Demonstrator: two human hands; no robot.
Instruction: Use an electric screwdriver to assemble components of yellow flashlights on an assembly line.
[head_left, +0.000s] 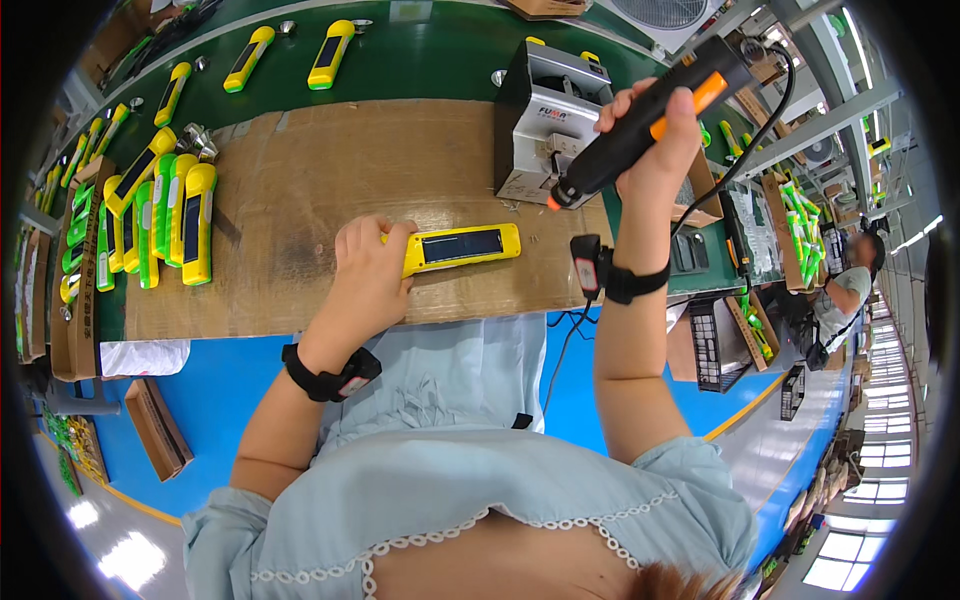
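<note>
My left hand [372, 272] is closed round one end of a yellow flashlight-like device [463, 246] with a dark panel, which lies on a brown cardboard sheet [290, 200]. The device's far end points right, free of my fingers. Raised at the upper right, my right hand [660, 165] grips a black electric screwdriver [622, 140] with an orange lever. Its orange tip slants down to the left, apart from the device and in front of a grey and black machine [535, 130]. A cable runs from the screwdriver's back end.
Several yellow and green devices [197, 225] are bunched on the bench's left, with metal cups [201, 143] beside them. More stand along the green far strip [430, 60]. At right, a cardboard box [800, 235] holds green devices. A person [848, 295] is in the right background.
</note>
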